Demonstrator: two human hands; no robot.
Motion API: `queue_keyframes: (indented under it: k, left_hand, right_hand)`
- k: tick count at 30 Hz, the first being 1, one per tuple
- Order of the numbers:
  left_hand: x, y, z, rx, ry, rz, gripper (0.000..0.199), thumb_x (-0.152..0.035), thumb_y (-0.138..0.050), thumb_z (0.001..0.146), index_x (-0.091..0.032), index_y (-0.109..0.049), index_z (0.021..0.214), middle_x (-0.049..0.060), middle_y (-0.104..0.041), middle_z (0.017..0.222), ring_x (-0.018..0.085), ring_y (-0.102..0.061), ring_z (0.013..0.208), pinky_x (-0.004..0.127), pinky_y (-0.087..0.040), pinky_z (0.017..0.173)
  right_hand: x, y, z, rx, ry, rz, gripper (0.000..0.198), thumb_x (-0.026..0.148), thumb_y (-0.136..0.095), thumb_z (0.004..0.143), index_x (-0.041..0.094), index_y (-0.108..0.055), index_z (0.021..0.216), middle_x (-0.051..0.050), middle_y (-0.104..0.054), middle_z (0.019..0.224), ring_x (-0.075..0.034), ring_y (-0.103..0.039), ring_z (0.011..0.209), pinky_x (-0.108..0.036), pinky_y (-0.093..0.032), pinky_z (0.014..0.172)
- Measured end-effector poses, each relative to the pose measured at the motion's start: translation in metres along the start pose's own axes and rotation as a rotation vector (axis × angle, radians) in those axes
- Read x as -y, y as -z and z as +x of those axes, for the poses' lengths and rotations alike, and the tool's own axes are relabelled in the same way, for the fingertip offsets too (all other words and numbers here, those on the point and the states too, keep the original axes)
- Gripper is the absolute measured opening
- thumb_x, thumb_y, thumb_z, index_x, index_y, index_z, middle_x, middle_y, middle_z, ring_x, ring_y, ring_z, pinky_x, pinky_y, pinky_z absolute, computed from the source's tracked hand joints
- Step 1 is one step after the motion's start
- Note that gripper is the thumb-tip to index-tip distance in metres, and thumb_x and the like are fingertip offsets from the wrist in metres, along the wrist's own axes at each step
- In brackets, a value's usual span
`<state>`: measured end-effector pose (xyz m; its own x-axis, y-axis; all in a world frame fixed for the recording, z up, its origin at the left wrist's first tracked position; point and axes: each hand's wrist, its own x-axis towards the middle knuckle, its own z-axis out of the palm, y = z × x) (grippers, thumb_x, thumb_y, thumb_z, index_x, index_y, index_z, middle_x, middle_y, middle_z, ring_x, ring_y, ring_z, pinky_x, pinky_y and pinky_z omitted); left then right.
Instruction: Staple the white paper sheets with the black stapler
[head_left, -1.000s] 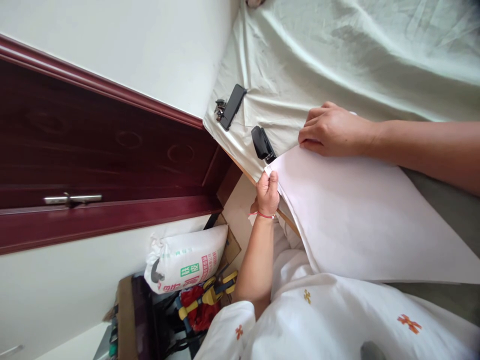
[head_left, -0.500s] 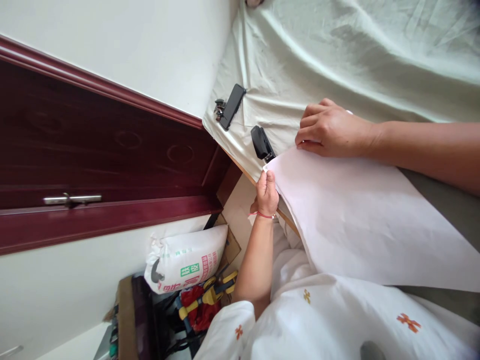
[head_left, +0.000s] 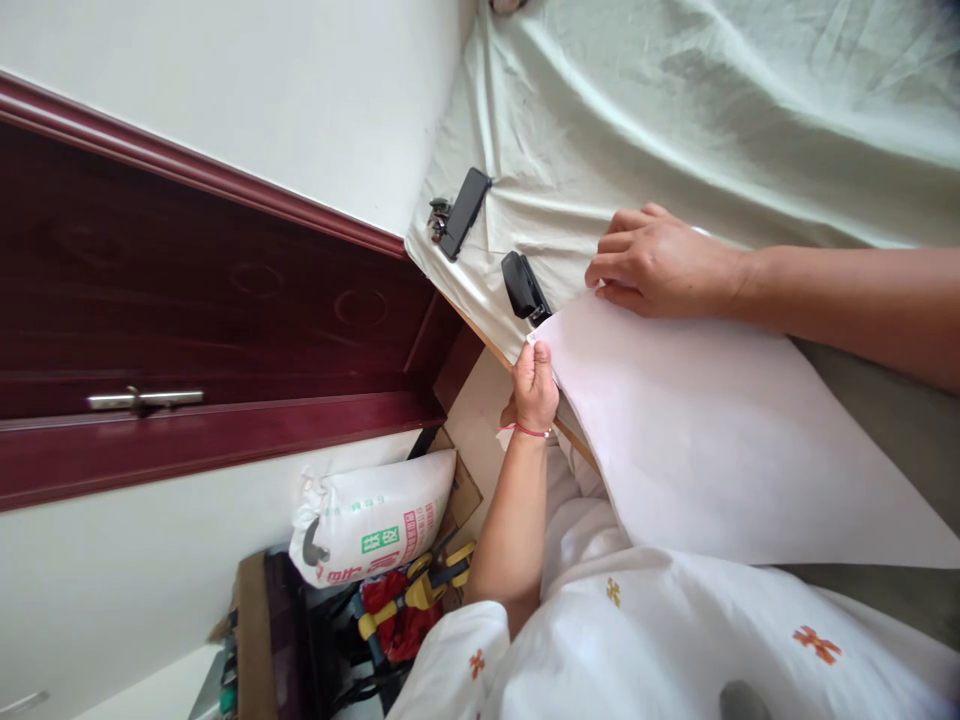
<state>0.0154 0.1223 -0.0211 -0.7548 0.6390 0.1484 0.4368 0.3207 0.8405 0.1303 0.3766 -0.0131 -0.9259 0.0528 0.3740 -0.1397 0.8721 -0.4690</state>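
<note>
Left grip [head_left: 535, 388] pinched on paper [head_left: 720, 440]; right grip [head_left: 652, 262] curled, hold unclear; one stapler [head_left: 523, 287], one phone [head_left: 466, 213].

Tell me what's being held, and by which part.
The left hand grips the white paper by its left corner. The right hand is at its far edge; whether it grips cannot be told.

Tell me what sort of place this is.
Probably a home, perhaps a bedroom: a rumpled pale-green sheet lies under the white paper, near a dark red door and a full white sack.
</note>
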Motion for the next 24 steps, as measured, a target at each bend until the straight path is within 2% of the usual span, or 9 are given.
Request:
queue_keyframes:
  k: [3,7,15,20,24]
  left_hand:
    - [-0.0001,0.0000,-0.0004,-0.002,-0.007,-0.011,0.048,-0.064,-0.053,0.103,-0.020,-0.064,0.088,0.000,-0.054,0.075,0.015,-0.050,0.071,0.029,-0.044,0.073]
    - [-0.0020,0.0003,-0.0009,-0.001,-0.007,0.007,0.048,-0.065,-0.053,0.102,-0.020,-0.064,0.087,0.000,-0.053,0.074,0.015,-0.049,0.071,0.028,-0.043,0.071]
    - [-0.0047,0.0002,-0.0002,0.007,0.008,-0.003,0.051,-0.069,-0.053,0.100,-0.020,-0.066,0.090,0.001,-0.057,0.077,0.016,-0.054,0.076,0.029,-0.046,0.076]
    - [-0.0047,0.0006,-0.0007,-0.002,0.012,-0.015,0.050,-0.067,-0.054,0.100,-0.020,-0.066,0.089,0.000,-0.056,0.076,0.015,-0.052,0.072,0.029,-0.045,0.073]
    - [-0.0033,0.0005,-0.0009,0.002,0.020,-0.020,0.050,-0.067,-0.054,0.101,-0.020,-0.068,0.092,0.001,-0.062,0.080,0.016,-0.057,0.076,0.030,-0.048,0.077]
  right_hand:
    - [-0.0030,-0.0027,-0.0018,-0.058,0.066,-0.006,0.035,0.038,-0.044,0.103,0.020,-0.073,0.112,-0.012,-0.070,0.111,-0.032,-0.051,0.122,-0.046,-0.034,0.093]
    - [-0.0067,-0.0045,-0.0032,-0.085,0.164,-0.014,0.035,0.037,-0.043,0.105,0.020,-0.074,0.104,-0.011,-0.070,0.109,-0.030,-0.051,0.122,-0.047,-0.033,0.095]
    - [-0.0046,0.0007,-0.0019,-0.081,0.194,-0.007,0.035,0.035,-0.042,0.108,0.020,-0.072,0.098,-0.009,-0.071,0.101,-0.027,-0.053,0.116,-0.046,-0.032,0.092]
    - [-0.0059,0.0000,-0.0018,-0.078,0.213,0.011,0.033,0.033,-0.043,0.107,0.019,-0.071,0.096,-0.009,-0.069,0.100,-0.026,-0.053,0.114,-0.044,-0.033,0.092]
    - [-0.0036,0.0024,-0.0016,-0.064,0.217,0.024,0.034,0.032,-0.041,0.107,0.019,-0.070,0.095,-0.010,-0.069,0.100,-0.026,-0.052,0.114,-0.044,-0.034,0.092]
